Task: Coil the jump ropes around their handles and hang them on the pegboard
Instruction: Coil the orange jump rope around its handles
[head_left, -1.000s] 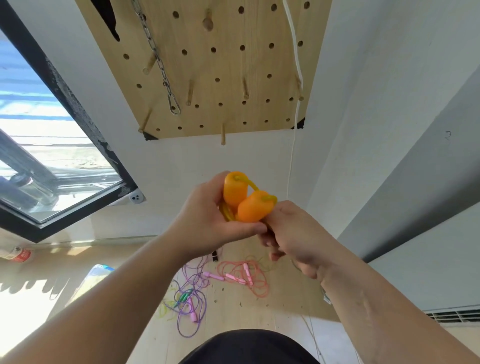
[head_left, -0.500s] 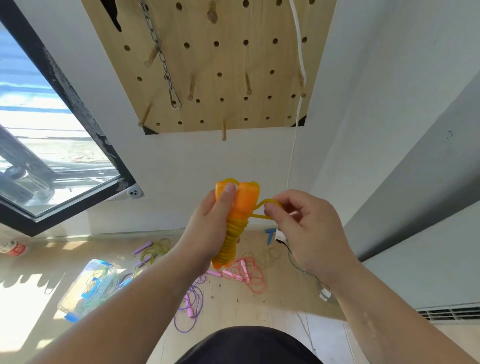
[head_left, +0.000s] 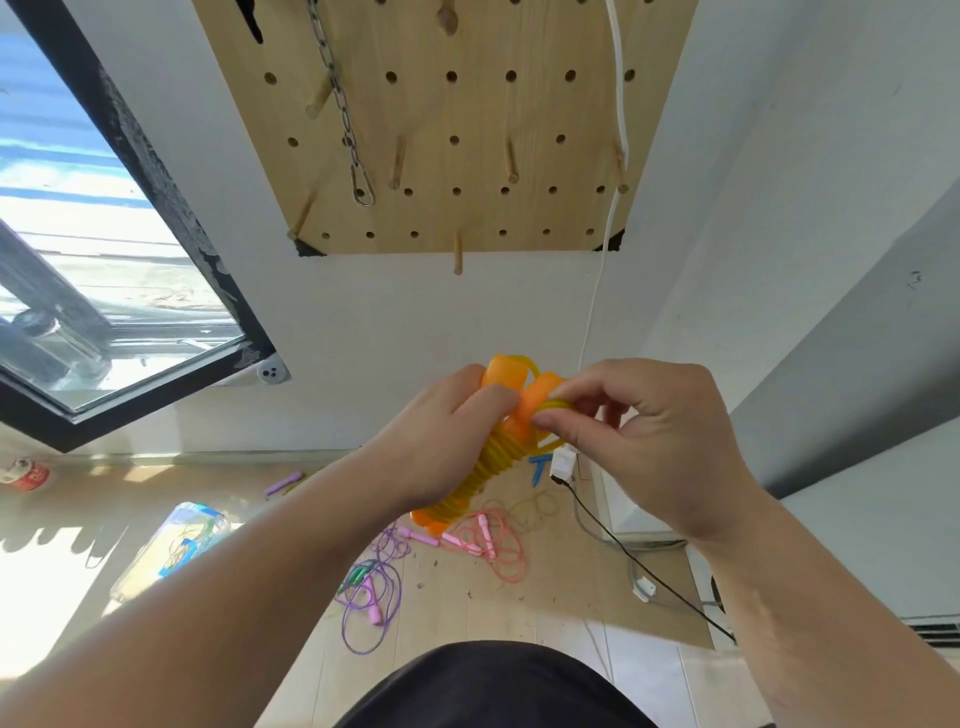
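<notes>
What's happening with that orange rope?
A person holds an orange jump rope. The left hand grips its two handles with the rope coiled around them, and the right hand pinches a loop near the top. It isn't on the pegboard yet. A pink rope and a purple rope lie loose on the floor.

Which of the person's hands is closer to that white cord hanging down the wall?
Right. The right hand, pinching a rope loop, appears just below the white cord; the left hand, gripping the orange handles, is farther to its left.
</notes>
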